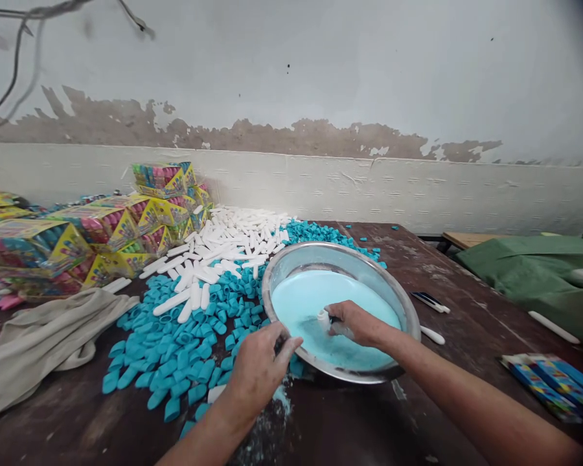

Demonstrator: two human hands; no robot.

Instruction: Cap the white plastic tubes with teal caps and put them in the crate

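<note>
Left hand (260,369) is resting curled on the near-left rim of the metal bowl (398,304), fingers bent, gripping nothing obvious. Right hand (357,322) is pinching a white stick (324,318) inside the bowl, dipping into the light blue liquid (311,298). Blue caps (175,349) are piling up left of the bowl.

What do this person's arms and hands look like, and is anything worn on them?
Both forearms are bare, with no sleeves in view. The left hand and right hand wear no gloves, and no rings, watch or bracelets show. The fingertips look wet.
</note>
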